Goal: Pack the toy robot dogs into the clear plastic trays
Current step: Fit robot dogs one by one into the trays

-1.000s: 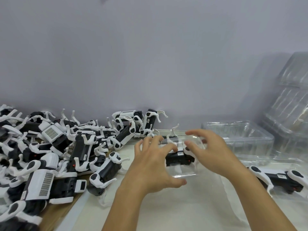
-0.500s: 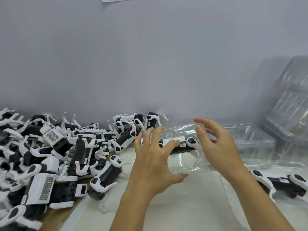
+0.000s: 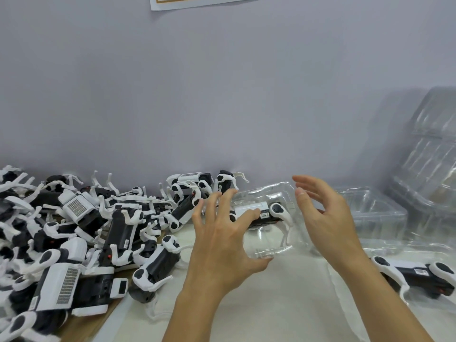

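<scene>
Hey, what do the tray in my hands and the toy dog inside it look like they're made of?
The tray looks like thin clear plastic, glossy: you see the dog and table through it, and its edges catch highlights. The toy dog inside looks like hard moulded plastic, white legs and a black body with a smooth, slightly shiny surface and a small printed label. Whether any part is metal cannot be told.

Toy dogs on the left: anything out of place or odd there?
The toy robot dogs lie in a tangled heap against the wall, legs pointing every way. Another toy dog lies apart on its side at the right. No damage is visible.
</scene>
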Demonstrator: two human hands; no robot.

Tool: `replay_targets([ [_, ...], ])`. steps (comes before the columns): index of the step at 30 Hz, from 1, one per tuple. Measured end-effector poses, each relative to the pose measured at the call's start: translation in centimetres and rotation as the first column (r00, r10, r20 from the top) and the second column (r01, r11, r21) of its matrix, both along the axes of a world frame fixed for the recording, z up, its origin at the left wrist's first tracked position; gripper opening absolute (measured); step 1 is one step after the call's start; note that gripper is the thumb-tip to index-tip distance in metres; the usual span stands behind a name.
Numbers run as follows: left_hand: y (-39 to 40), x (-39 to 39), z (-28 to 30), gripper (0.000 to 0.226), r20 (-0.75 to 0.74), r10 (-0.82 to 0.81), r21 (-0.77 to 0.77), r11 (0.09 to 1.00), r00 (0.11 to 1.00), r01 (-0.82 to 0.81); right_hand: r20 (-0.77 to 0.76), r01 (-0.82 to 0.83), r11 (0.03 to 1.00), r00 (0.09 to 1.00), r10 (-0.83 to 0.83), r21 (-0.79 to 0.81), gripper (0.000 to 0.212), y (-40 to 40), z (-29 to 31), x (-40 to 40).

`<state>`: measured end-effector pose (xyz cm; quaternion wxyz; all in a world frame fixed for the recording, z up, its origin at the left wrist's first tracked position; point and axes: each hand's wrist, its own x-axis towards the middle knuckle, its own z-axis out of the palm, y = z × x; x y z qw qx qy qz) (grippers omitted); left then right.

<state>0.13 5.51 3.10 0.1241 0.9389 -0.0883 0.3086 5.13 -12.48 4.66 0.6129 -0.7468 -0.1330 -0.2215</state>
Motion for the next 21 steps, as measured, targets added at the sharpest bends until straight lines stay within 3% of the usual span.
replay_targets([
  [8, -0.1, 0.2, -0.2, 0.072, 0.043, -0.044, -0.009, 0.999, 0.998, 0.044, -0.001, 0.000, 1.000, 1.000, 0.000, 0.022, 0.021, -0.1, 0.2, -0.1],
  [12, 0.1, 0.0, 0.0, 0.070, 0.031, -0.079, -0.297, 0.951, 0.996, 0.084, 0.009, 0.007, 0.997, 1.000, -0.007, 0.076, 0.020, -0.3, 0.4, -0.3],
  [16, 0.5, 0.1, 0.5, 0.063, 0.069, -0.101, -0.610, 0.783, 0.992, 0.122, 0.030, -0.030, 0.955, 0.999, 0.022, 0.294, 0.033, -0.9, 1.2, -0.6],
  [21, 0.9, -0.2, 1.5, 0.049, 0.107, -0.274, -0.880, 0.421, 0.956, 0.219, -0.030, -0.046, 0.945, 0.998, 0.059, 0.324, 0.026, -1.2, 1.1, -0.6],
])
